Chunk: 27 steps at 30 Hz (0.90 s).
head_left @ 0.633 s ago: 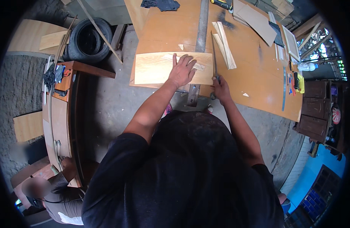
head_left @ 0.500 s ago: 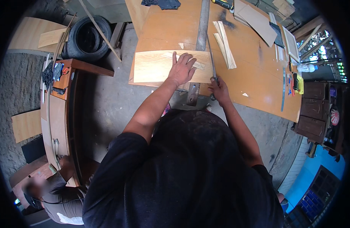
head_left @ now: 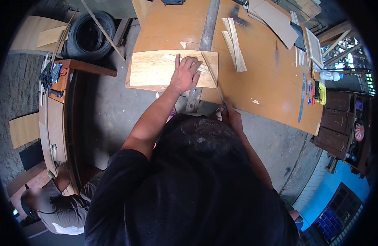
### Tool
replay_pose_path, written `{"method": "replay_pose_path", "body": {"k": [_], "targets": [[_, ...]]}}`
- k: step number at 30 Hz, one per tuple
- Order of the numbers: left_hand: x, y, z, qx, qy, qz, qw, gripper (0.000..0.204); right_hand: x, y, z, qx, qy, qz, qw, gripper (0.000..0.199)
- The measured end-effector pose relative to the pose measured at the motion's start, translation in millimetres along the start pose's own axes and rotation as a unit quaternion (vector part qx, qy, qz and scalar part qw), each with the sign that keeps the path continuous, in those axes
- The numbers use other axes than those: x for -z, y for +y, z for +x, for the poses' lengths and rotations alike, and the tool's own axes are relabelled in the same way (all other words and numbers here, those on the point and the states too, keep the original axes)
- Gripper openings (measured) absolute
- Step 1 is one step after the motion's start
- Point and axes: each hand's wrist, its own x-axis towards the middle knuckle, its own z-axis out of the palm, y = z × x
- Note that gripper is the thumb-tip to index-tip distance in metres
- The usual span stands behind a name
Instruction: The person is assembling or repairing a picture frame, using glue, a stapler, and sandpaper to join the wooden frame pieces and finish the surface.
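My left hand (head_left: 187, 74) lies flat, fingers spread, on a light wood-grain panel (head_left: 152, 69) at the near edge of the orange workbench (head_left: 263, 82). A small pale offcut (head_left: 169, 58) shows under its fingers. Below the bench edge, my right hand (head_left: 232, 117) grips the near end of a thin long blade-like tool (head_left: 213, 80). The tool runs slantwise up along the panel's right end. A grey metal bar (head_left: 207, 24) lies under the panel and pokes out at the near edge.
Two pale wood strips (head_left: 234, 39) lie right of the panel, with boards and a metal ruler (head_left: 302, 98) further right. A tyre (head_left: 88, 30) and a wooden cabinet (head_left: 59, 115) stand to the left. Another person (head_left: 53, 205) crouches at lower left.
My right hand has drawn back toward my body, off the bench edge, with the thin tool in it. My left hand stays pressed on the panel.
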Motion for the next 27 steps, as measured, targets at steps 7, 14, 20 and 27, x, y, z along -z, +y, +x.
{"method": "replay_pose_path", "body": {"k": [7, 14, 20, 27], "targets": [[-2, -2, -1, -0.006, 0.009, -0.027, 1.0, 0.038, 2, 12, -1, 0.009, -0.017, 0.055, 0.998, 0.047], [-3, -4, -1, -0.004, 0.005, -0.034, 0.999, 0.036, -7, 11, -5, 0.033, -0.048, 0.116, 0.992, 0.061], [-2, -4, 1, -0.008, 0.006, -0.039, 0.999, 0.034, -5, 10, -4, 0.013, -0.053, 0.059, 0.997, 0.062], [2, -3, 0, -0.021, 0.002, -0.043, 0.999, 0.036, -3, -1, -17, 0.012, -0.017, 0.087, 0.996, 0.058]]}}
